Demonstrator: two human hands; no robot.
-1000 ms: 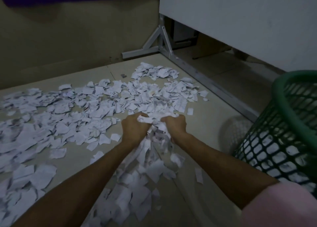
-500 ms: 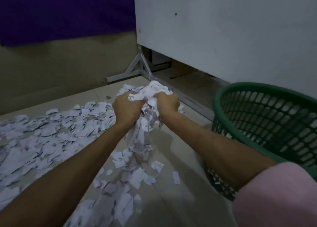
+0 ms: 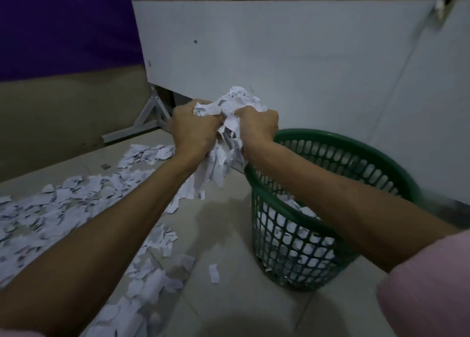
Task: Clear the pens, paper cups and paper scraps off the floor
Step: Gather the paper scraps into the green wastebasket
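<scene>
A big bunch of white paper scraps [image 3: 230, 133] is squeezed between my left hand [image 3: 192, 130] and my right hand [image 3: 256, 125], both shut on it. The bunch hangs in the air just left of the rim of a green mesh basket [image 3: 338, 148], and loose pieces dangle from its underside. The basket stands on the floor at the right with paper scraps inside it [image 3: 297, 232]. Many more scraps [image 3: 61, 207] lie spread over the floor at the left and trail toward me. No pens or cups show.
A large white panel [image 3: 305, 57] on a metal foot [image 3: 150, 118] rises close behind the basket. A beige wall with a purple upper band [image 3: 63, 26] closes the left side. Bare tiled floor [image 3: 229, 235] lies between the scrap trail and the basket.
Both hands lifted the gathered bunch off the floor and carried it up and right to the basket's rim. My view swung right, so more of the basket shows.
</scene>
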